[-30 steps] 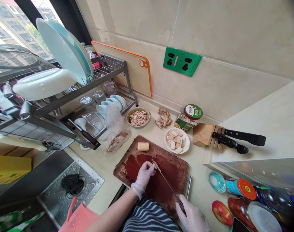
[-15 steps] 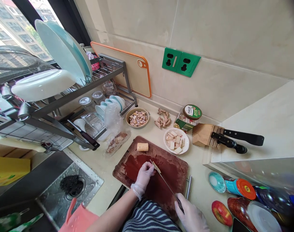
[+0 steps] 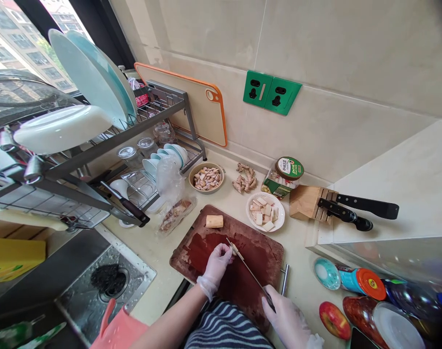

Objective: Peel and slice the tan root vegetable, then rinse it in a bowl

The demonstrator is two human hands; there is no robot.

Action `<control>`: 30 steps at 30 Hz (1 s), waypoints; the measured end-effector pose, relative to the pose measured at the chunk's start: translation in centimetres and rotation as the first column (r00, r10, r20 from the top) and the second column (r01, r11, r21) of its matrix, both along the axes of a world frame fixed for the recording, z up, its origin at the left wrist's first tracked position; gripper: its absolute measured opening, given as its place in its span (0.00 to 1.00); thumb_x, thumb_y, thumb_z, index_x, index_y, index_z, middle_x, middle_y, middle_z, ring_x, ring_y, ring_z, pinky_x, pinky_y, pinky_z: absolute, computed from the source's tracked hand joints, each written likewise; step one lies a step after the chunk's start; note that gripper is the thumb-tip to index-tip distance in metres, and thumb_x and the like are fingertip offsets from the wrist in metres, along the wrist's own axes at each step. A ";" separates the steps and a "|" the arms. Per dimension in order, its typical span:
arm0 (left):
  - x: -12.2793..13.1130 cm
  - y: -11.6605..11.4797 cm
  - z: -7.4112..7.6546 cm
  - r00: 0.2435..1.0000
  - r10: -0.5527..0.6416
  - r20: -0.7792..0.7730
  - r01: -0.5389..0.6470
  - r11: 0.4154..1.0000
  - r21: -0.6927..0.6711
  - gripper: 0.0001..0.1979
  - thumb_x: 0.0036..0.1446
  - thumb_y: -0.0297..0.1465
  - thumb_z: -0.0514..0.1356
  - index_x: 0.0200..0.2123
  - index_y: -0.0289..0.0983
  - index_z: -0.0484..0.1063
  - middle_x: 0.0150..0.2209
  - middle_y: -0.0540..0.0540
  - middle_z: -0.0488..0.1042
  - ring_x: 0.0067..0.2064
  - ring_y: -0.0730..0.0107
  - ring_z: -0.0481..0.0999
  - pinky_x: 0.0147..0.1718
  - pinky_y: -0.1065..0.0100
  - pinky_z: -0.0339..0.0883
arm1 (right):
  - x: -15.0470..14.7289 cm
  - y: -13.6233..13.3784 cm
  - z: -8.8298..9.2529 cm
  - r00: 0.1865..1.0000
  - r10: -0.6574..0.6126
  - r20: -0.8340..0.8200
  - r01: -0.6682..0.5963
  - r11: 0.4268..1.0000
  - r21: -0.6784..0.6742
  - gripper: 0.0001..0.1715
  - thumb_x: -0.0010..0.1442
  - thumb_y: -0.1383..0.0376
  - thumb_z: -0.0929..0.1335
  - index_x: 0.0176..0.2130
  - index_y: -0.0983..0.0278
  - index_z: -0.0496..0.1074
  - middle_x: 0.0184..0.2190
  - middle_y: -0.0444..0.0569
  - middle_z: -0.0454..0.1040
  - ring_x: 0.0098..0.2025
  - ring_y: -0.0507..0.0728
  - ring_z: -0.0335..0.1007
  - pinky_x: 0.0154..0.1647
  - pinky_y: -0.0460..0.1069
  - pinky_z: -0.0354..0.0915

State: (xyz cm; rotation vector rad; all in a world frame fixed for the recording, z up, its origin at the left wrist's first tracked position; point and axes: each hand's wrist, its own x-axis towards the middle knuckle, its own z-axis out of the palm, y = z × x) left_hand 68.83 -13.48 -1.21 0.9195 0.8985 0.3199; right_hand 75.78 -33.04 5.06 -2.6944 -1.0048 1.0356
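From my remote seat, a cut fingertip worries me most. The left hand (image 3: 219, 261), in a thin clear glove, pinches a small pale piece (image 3: 235, 249) between thumb and fingers near the board's centre, right against the long, thin-bladed steel knife (image 3: 252, 272). The right hand (image 3: 288, 310), gloved too, has its fingers wrapped round the dark handle at four o'clock, the tip pointing toward half past ten. A slip of that smooth glove, or of the piece on the wet-looking reddish-brown rectangular cutting board (image 3: 202, 249), could send the edge into those fingers. The cream-coloured cylindrical chunk (image 3: 214, 221) at eleven o'clock might roll if the board were bumped.

Against half a second ago, I see the right hand and handle slightly farther up, with more glove cuff showing; the pale piece shows less, while the chunk lies unchanged.
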 end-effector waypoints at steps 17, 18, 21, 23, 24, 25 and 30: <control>11.6 -0.1 1.7 0.995 -0.067 0.080 0.053 0.984 0.172 0.17 0.41 0.37 0.67 0.25 0.39 0.61 0.21 0.56 0.65 0.23 0.78 0.66 0.26 0.73 0.62 | 6.4 -1.0 2.2 0.972 -0.211 0.105 0.188 0.963 0.192 0.22 0.63 0.57 0.55 0.45 0.61 0.71 0.36 0.52 0.80 0.39 0.58 0.77 0.32 0.45 0.64; 13.4 0.0 1.6 0.994 -0.081 0.068 0.068 0.982 0.176 0.16 0.42 0.37 0.67 0.24 0.39 0.60 0.20 0.56 0.64 0.22 0.78 0.65 0.25 0.73 0.61 | 7.3 -1.0 2.5 0.965 -0.217 0.148 0.190 0.966 0.177 0.22 0.63 0.57 0.55 0.45 0.61 0.71 0.35 0.52 0.80 0.39 0.58 0.77 0.32 0.45 0.64; 17.6 0.5 1.1 0.994 -0.100 0.031 0.093 0.978 0.188 0.18 0.43 0.36 0.66 0.21 0.39 0.57 0.16 0.57 0.61 0.19 0.79 0.62 0.21 0.74 0.58 | 9.4 -1.1 3.0 0.949 -0.206 0.239 0.175 0.974 0.145 0.20 0.63 0.59 0.56 0.45 0.60 0.72 0.34 0.50 0.80 0.37 0.57 0.77 0.31 0.45 0.65; 18.9 1.4 0.9 0.993 -0.114 0.005 0.111 0.972 0.205 0.20 0.43 0.37 0.66 0.20 0.39 0.55 0.15 0.58 0.59 0.17 0.79 0.60 0.18 0.74 0.56 | 10.3 -1.4 2.9 0.936 -0.179 0.303 0.139 0.979 0.150 0.19 0.63 0.59 0.57 0.44 0.58 0.72 0.34 0.48 0.80 0.35 0.56 0.77 0.29 0.45 0.64; 19.1 2.0 0.9 0.992 -0.126 -0.002 0.124 0.968 0.218 0.20 0.43 0.38 0.66 0.19 0.39 0.55 0.14 0.58 0.58 0.17 0.79 0.59 0.18 0.73 0.56 | 10.6 -1.6 2.8 0.925 -0.166 0.341 0.118 0.980 0.158 0.18 0.63 0.59 0.57 0.44 0.57 0.72 0.34 0.47 0.80 0.34 0.56 0.77 0.27 0.45 0.64; 19.1 2.7 1.1 0.990 -0.141 -0.002 0.138 0.962 0.235 0.19 0.43 0.39 0.66 0.19 0.39 0.57 0.14 0.57 0.59 0.17 0.78 0.60 0.18 0.73 0.57 | 10.9 -1.8 2.7 0.910 -0.158 0.384 0.099 0.981 0.169 0.17 0.63 0.59 0.58 0.44 0.56 0.72 0.34 0.46 0.80 0.33 0.56 0.77 0.27 0.45 0.64; 17.4 6.5 5.3 0.949 -0.303 0.084 0.238 0.868 0.436 0.11 0.44 0.38 0.66 0.28 0.38 0.72 0.30 0.48 0.73 0.33 0.69 0.72 0.37 0.67 0.67 | 11.9 -2.2 2.3 0.813 -0.127 0.568 0.009 0.978 0.207 0.18 0.59 0.66 0.63 0.49 0.58 0.70 0.37 0.47 0.80 0.33 0.57 0.77 0.28 0.46 0.65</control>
